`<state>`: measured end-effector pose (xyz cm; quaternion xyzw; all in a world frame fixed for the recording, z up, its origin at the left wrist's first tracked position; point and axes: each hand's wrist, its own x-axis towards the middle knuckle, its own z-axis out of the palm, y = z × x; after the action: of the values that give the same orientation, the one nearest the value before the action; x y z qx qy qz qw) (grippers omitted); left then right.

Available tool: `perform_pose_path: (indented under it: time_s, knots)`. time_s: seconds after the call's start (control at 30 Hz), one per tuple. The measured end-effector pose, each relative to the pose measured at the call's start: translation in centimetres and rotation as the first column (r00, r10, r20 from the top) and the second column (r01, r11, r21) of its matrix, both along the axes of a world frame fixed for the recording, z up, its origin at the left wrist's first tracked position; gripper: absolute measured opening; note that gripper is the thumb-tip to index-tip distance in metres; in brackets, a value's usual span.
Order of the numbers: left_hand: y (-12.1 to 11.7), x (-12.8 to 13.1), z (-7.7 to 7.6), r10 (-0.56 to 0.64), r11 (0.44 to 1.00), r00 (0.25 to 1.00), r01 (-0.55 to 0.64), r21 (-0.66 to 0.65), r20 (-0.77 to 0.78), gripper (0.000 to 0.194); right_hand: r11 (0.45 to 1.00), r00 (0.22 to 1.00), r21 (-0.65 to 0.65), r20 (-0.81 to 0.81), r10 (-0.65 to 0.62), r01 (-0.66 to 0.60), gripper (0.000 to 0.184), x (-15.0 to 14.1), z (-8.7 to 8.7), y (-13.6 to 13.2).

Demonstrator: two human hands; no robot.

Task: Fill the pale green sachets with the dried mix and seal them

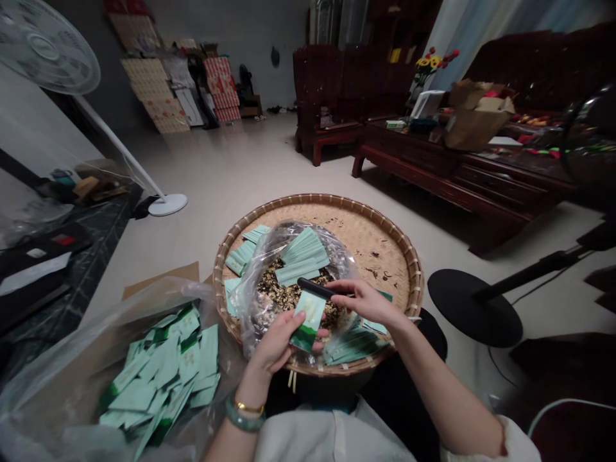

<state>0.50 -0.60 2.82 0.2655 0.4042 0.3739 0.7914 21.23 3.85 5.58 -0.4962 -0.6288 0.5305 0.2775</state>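
Note:
In front of me a small green-and-white packet is in my left hand, the thumb on its face and fingers behind. Closed around a slim black bar-shaped tool, my right hand holds it across the packet's top edge. Below both hands lies a clear plastic bag, open, with dark and pale dried loose material inside. A fanned stack of pale green packets rests on that material. The bag sits in a round woven bamboo tray. More packets lie at the tray's near right.
At lower left, a plastic-lined box holds many green packets. A white fan stands at left, and a black round stand base at right. Dark wooden furniture is behind, with a paper bag on it.

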Motion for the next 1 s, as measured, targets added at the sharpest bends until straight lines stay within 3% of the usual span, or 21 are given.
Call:
perform_pose_path:
  time_s: [0.17, 0.33, 0.5, 0.73, 0.87, 1.0]
  knots:
    - [0.0, -0.2, 0.1, 0.043, 0.999, 0.999, -0.043, -0.029, 0.007, 0.033, 0.988, 0.992, -0.153, -0.125, -0.015, -0.004, 0.044, 0.4, -0.7, 0.2]
    - [0.1, -0.4, 0.2, 0.069, 0.997, 0.998, -0.068, -0.037, 0.007, 0.031, 0.982, 0.979, -0.191, -0.200, -0.050, 0.012, 0.049, 1.5, -0.6, 0.2]
    - [0.1, -0.1, 0.1, 0.071, 0.997, 0.996, -0.072, -0.018, -0.051, 0.030, 0.985, 0.995, -0.168, -0.082, -0.051, 0.037, 0.045, 1.1, -0.9, -0.5]
    - [0.2, -0.2, 0.0, 0.036, 0.998, 0.991, -0.029, 0.059, -0.129, 0.041, 0.997, 0.998, -0.041, -0.022, -0.059, 0.058, 0.038, 0.4, -1.3, -0.8]
    - [1.2, -0.3, 0.5, 0.143, 0.971, 0.983, -0.117, 0.209, -0.114, 0.041, 1.000, 0.999, -0.013, -0.029, -0.014, 0.013, 0.037, 0.3, -1.0, -1.0]
    - [2.3, -0.1, 0.4, 0.150, 0.972, 0.976, -0.118, 0.203, -0.155, 0.046, 0.999, 0.999, 0.034, -0.025, 0.021, -0.020, 0.032, 0.1, -0.7, -1.2]
